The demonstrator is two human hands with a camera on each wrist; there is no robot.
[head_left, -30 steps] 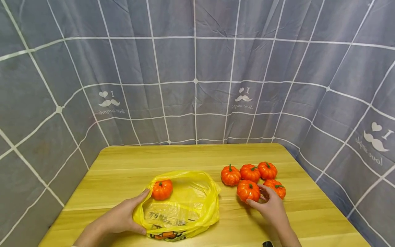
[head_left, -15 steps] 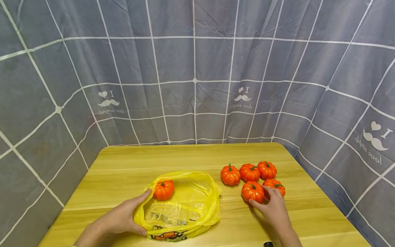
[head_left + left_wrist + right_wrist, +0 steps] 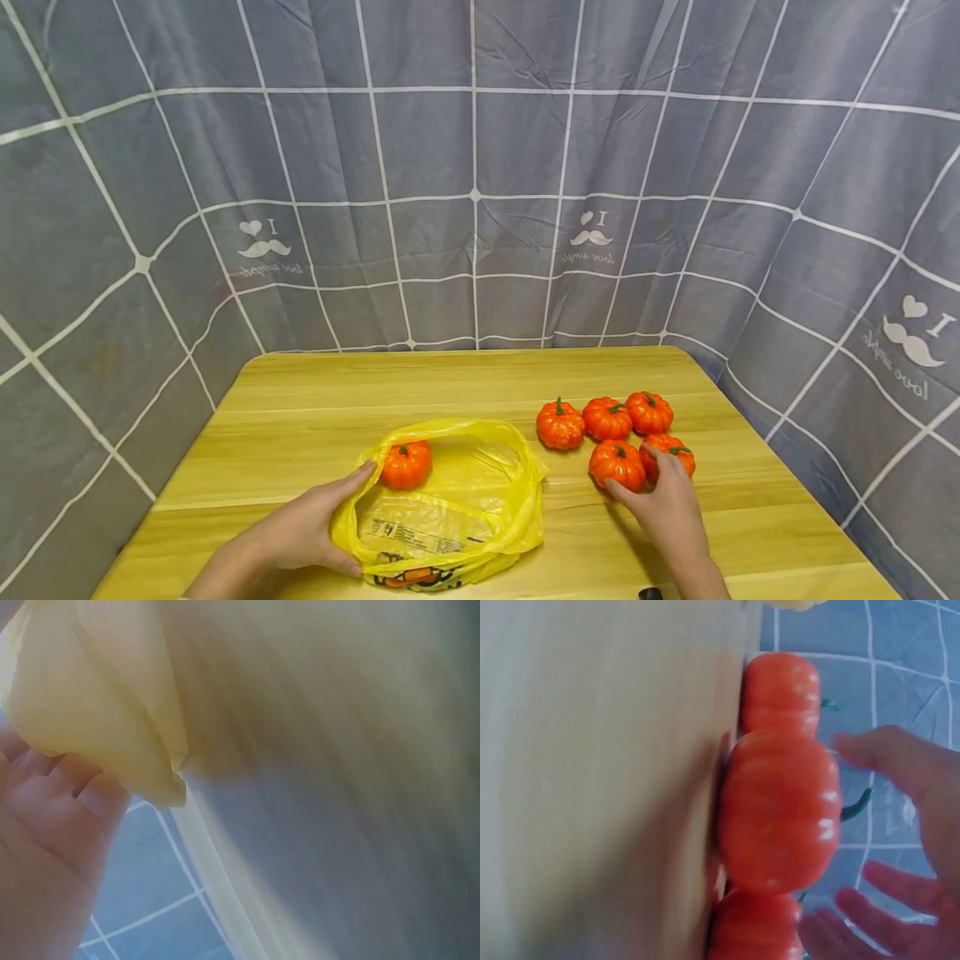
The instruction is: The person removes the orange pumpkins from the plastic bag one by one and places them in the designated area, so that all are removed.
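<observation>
A yellow plastic bag (image 3: 517, 533) lies on the table, its mouth facing up and spread wide. Inside it, at the left, sits a small orange pumpkin (image 3: 407, 465). My left hand (image 3: 303, 525) grips the bag's left side, thumb near the front rim and fingers toward the back; folds of plastic hide its fingertips in the left wrist view. To the right, my right hand (image 3: 670, 504) is spread around the nearest pumpkin (image 3: 780, 814), which has a green stem. In the right wrist view its fingers (image 3: 889, 889) and thumb stand apart from that pumpkin.
Several more orange pumpkins (image 3: 607, 419) are grouped behind and beside the right hand on the wooden table (image 3: 360, 379). A small black object (image 3: 650, 593) shows at the front edge. A grey curtain (image 3: 517, 150) with white lines surrounds the table.
The front pumpkin has shifted slightly right with my right hand, whose hold has loosened. The bag, the pumpkin inside and my left hand have moved a little right.
</observation>
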